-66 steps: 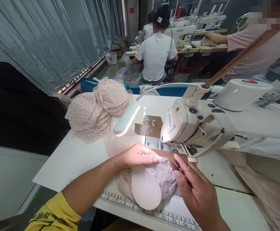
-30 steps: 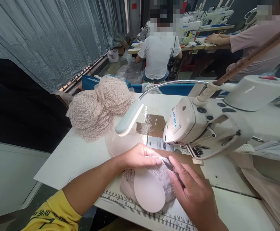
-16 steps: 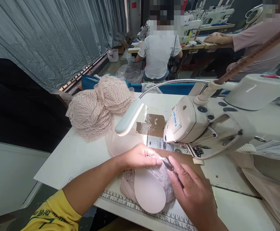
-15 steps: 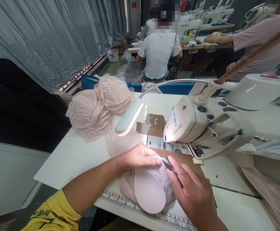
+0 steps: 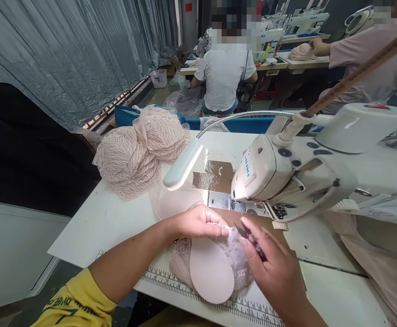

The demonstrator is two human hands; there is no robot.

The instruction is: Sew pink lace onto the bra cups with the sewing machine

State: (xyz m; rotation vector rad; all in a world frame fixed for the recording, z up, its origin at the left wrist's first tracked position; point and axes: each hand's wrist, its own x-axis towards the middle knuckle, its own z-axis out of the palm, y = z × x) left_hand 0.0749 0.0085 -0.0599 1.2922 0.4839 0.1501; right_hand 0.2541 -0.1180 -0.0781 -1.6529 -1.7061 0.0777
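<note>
Beige lace cups [image 5: 130, 159] lie left, beyond the lace garment [image 5: 215, 268] the left hand [image 5: 201, 222] pinches above the near ruler [image 5: 171, 284]; the right hand [image 5: 275, 263] grips dark snips [image 5: 241, 230]. A sewing machine [image 5: 260, 168] stands right; far white bin [image 5: 158, 79], contents unclear.

A sewing workshop: near sewing machine [image 5: 261, 165], background machines [image 5: 305, 26], lace pile [image 5: 128, 156].

A white table [image 5: 123, 218] bears lace cups [image 5: 126, 159] and a sewing machine [image 5: 256, 170]
</note>
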